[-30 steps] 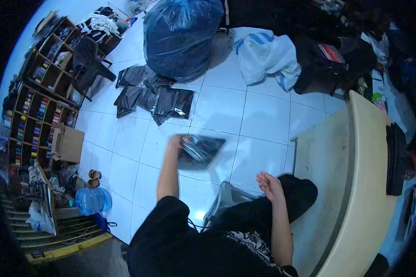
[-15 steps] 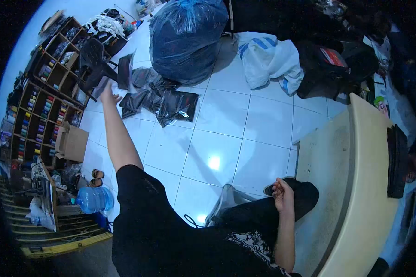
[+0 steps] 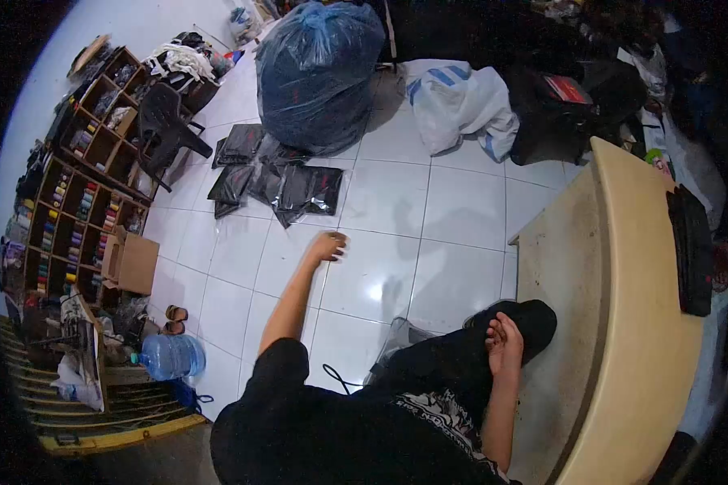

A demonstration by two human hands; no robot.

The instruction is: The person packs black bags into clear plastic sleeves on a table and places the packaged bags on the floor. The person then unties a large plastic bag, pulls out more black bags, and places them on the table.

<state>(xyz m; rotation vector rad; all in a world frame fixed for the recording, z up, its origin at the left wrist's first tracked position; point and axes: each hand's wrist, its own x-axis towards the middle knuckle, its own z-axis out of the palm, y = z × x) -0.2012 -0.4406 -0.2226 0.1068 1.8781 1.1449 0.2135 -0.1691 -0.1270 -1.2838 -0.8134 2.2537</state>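
My left hand is held out over the tiled floor. Its fingers are apart, slightly blurred, and hold nothing. Beyond it lies a loose pile of black items in clear plastic packets, with another black packet at the pile's back left. My right hand hovers by my dark-trousered leg, palm partly up, its fingers loosely bent and bare. Between my leg and the floor, a translucent plastic bag shows in part.
A large blue plastic sack stands behind the packets, with a white sack to its right. Thread shelves, a black chair, a cardboard box and a water jug are on the left. A cream table borders my right side.
My left arm has swung back and to the right, away from the chair. The black packet beside that hand, in the air earlier, now appears on the pile. My right hand has barely moved.
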